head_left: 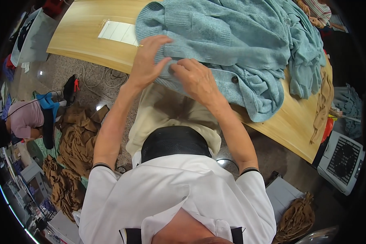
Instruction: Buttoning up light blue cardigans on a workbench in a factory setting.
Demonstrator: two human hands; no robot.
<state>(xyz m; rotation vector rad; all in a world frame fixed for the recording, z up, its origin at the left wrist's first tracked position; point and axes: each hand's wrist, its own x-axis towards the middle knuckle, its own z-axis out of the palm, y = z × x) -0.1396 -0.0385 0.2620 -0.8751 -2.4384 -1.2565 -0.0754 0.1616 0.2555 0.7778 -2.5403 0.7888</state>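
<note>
A light blue knitted cardigan [199,32] lies spread and partly bunched over the near edge of the table. A dark button [234,79] shows on its front band, right of my hands. My left hand [146,63] is over the ribbed left part of the cardigan, thumb and fingers apart, holding nothing that I can see. Close beside it, my right hand [194,79] has its fingers bent and pinched on the cardigan's front edge. The fingertips of the right hand are partly hidden by the hand itself.
White paper strips [118,32] are stuck to the wooden table [85,24]. More blue knitwear [307,57] hangs at its right, near a grey keypad device [340,160]. Brown garments [79,138] lie in heaps at left, by another person in pink [27,116].
</note>
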